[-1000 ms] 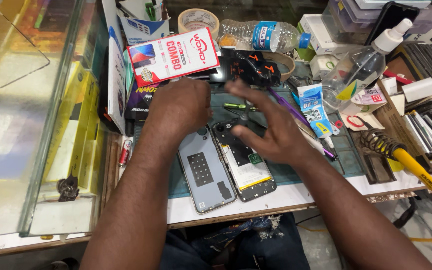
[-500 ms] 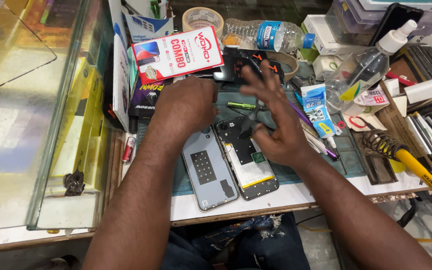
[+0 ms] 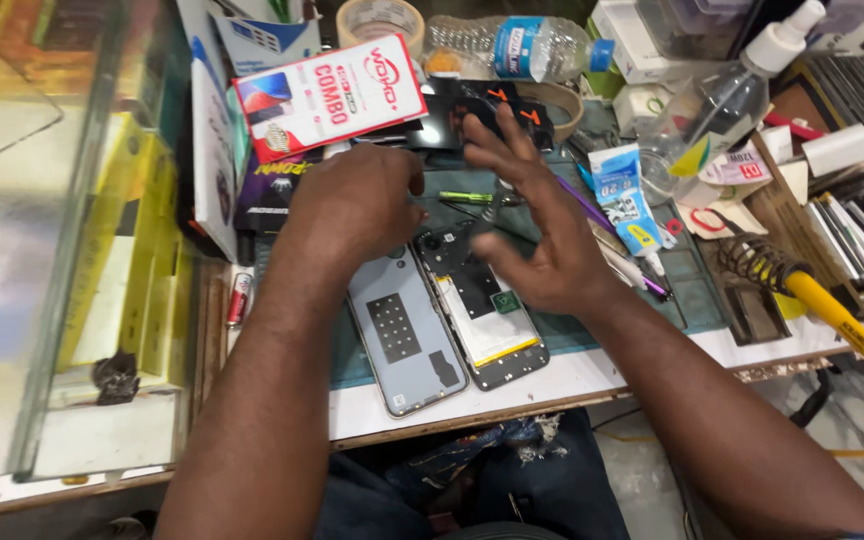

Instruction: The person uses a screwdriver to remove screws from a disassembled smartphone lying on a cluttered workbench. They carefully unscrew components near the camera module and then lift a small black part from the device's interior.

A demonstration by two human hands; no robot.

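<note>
An opened phone (image 3: 484, 322) lies face down on the teal work mat (image 3: 697, 292), its battery and circuit board exposed. Its grey back cover (image 3: 407, 335) lies right beside it on the left. My left hand (image 3: 357, 200) rests knuckles-up at the top ends of both, fingers curled under, so anything beneath them is hidden. My right hand (image 3: 537, 225) hovers over the phone's upper part with fingers spread and nothing in it. A thin green tool (image 3: 472, 197) lies on the mat between my hands.
A red and white card package (image 3: 327, 95), a tape roll (image 3: 380, 20) and a plastic bottle (image 3: 512, 45) crowd the back. A glue tube (image 3: 620, 198), a spray bottle (image 3: 742, 85) and a yellow-handled soldering iron (image 3: 837, 312) stand right. A glass counter (image 3: 32, 250) borders the left.
My right hand has lifted off the opened phone and spread its fingers, reaching toward the back. My left hand has stayed at the phone's top end.
</note>
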